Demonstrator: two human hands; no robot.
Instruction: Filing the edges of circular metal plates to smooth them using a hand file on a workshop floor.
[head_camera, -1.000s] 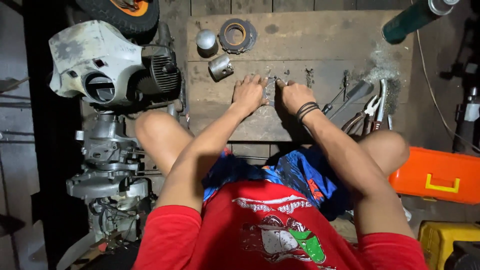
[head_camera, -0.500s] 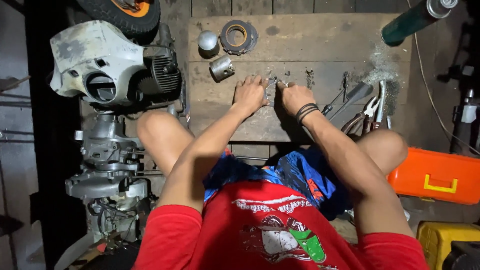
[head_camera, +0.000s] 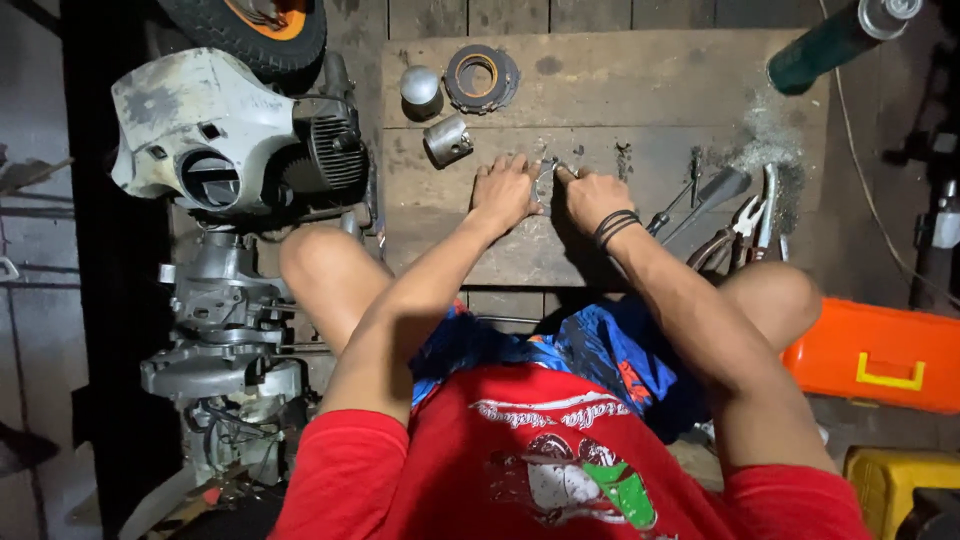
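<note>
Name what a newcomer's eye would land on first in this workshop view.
First, the left hand and right hand pressed together over a small metal part on the wooden board. Next, the white engine cowling at the left, and the orange toolbox at the right.
</note>
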